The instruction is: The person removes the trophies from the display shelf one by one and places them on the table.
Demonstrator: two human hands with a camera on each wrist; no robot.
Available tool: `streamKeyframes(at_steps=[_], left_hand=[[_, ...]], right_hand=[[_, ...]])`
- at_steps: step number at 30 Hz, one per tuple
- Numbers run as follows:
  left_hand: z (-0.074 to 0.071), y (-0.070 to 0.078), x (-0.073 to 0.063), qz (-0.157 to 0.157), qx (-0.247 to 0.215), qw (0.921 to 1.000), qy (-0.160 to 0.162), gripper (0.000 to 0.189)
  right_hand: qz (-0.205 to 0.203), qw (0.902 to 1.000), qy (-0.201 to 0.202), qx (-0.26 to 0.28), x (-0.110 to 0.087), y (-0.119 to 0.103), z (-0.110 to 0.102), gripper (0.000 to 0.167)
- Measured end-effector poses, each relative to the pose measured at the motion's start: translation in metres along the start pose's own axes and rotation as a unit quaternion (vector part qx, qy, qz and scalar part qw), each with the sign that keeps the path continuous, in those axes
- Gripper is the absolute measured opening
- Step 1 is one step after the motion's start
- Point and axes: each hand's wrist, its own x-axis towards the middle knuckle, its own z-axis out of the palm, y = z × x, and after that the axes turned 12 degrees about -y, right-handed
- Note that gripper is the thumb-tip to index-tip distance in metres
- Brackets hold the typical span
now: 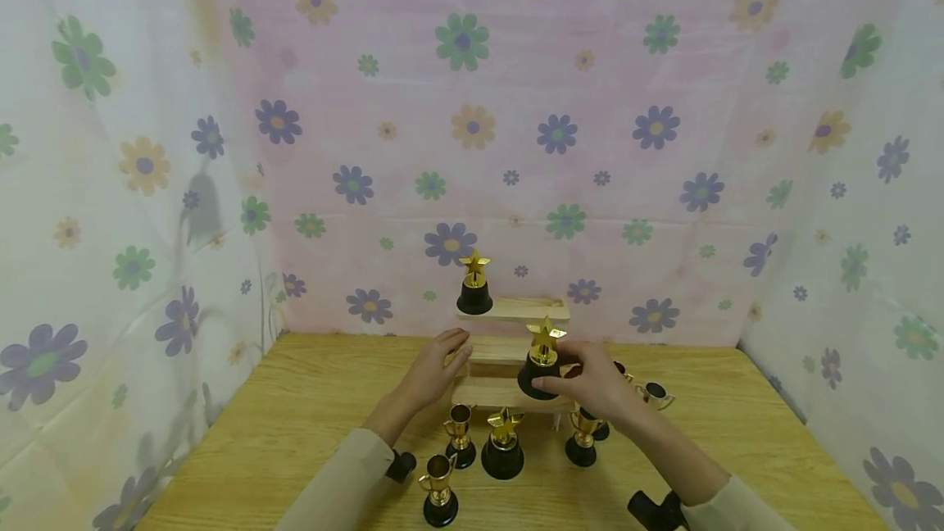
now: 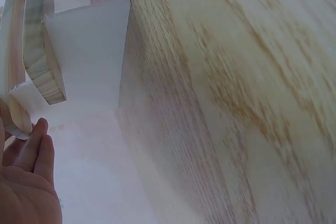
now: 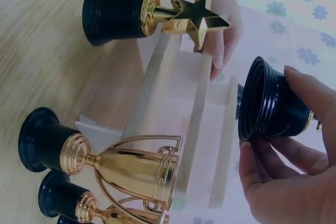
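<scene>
My right hand grips a star trophy by its black base, above the lower steps of a wooden stepped stand. In the right wrist view the thumb and fingers clasp this base, its underside facing the camera. My left hand is at the stand's left end; the left wrist view shows its extended fingers against the end of a step. Another star trophy stands on the left of the top step. A third star trophy stands on the table before the stand.
Gold cup trophies stand on the table: one cup and another cup at the front left, several at the right, including a cup below my right wrist. Flowered cloth encloses the back and sides.
</scene>
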Motion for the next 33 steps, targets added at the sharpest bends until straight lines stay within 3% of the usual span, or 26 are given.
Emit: streamKeyframes(at_steps=[4,9,16,33], left_hand=[[-0.001,0.002,0.000,-0.005,0.004,1.0000,-0.003,0.046],[-0.001,0.002,-0.001,-0.006,0.002,1.0000,-0.005,0.046],[-0.001,0.000,0.000,0.004,0.000,1.0000,-0.009,0.047],[-0.001,-0.001,-0.001,0.006,0.002,1.0000,-0.005,0.047]], right_hand=[[-0.010,0.9998,-0.014,0.002,-0.004,0.000,0.002,0.058],[-0.004,0.9997,-0.024,0.000,-0.010,-0.002,0.006,0.067],[0.014,0.9993,-0.015,-0.031,-0.016,-0.003,0.010,0.068],[0.026,0.9986,-0.040,-0.020,-0.035,-0.005,0.025,0.069]])
